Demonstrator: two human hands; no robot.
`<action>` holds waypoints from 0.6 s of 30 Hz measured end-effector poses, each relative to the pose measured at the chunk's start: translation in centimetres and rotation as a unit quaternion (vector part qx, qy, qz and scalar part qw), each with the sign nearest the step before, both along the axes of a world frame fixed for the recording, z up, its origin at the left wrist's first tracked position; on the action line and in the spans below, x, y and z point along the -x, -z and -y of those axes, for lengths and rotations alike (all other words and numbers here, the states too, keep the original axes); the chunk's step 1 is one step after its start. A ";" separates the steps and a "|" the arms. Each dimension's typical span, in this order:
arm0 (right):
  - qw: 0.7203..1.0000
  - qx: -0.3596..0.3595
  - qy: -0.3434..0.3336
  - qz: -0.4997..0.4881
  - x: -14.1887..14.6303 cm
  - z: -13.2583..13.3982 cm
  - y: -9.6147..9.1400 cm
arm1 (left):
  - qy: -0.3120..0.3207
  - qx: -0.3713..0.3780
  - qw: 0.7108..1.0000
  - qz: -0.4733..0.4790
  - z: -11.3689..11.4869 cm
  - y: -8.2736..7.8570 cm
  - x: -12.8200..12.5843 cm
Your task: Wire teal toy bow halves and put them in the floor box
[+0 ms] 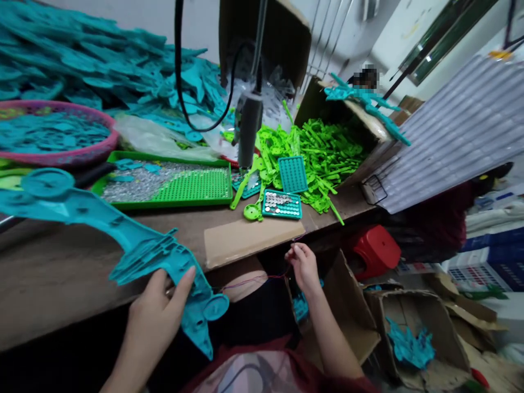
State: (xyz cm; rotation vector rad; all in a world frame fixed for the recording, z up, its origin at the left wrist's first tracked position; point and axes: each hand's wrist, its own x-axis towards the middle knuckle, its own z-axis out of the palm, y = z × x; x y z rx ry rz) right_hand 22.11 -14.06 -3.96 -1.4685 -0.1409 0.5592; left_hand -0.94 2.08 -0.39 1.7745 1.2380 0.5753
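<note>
My left hand [161, 305] is closed on a large teal plastic part [164, 248], a long curved piece with round discs at its ends, held tilted over the bench's front edge. Thin reddish-purple wires [249, 281] run from near this part across to my right hand [303, 265], whose fingertips pinch them. The wire ends stick up just past those fingers, beside a flat cardboard piece [249, 239] at the bench edge. Behind it lies a small teal tray [292, 206] with silver button-like discs. An electric screwdriver [248, 128] hangs above the bench.
A green tray [192, 185] of small metal pieces and a pink basket [102, 147] of teal parts stand left. Teal parts [102, 54] are heaped behind. Bright green parts [327, 147] spill from a box. Cardboard boxes [442, 349] and a red stool [376, 248] sit right.
</note>
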 end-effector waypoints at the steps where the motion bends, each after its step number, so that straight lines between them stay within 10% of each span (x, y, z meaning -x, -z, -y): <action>1: 1.000 -0.025 0.002 -0.005 0.5 -0.4 -0.9 | 0.006 -0.047 0.998 -0.028 -0.2 -0.4 -0.4; 9: 0.979 -0.127 -0.145 -0.073 4.9 -3.3 -6.8 | 0.011 -0.367 0.927 -0.079 -0.3 -1.1 -3.4; 18: 0.923 -0.052 -0.349 -0.152 7.4 -5.9 -6.4 | 0.247 -0.233 0.911 0.235 0.4 -1.4 -2.5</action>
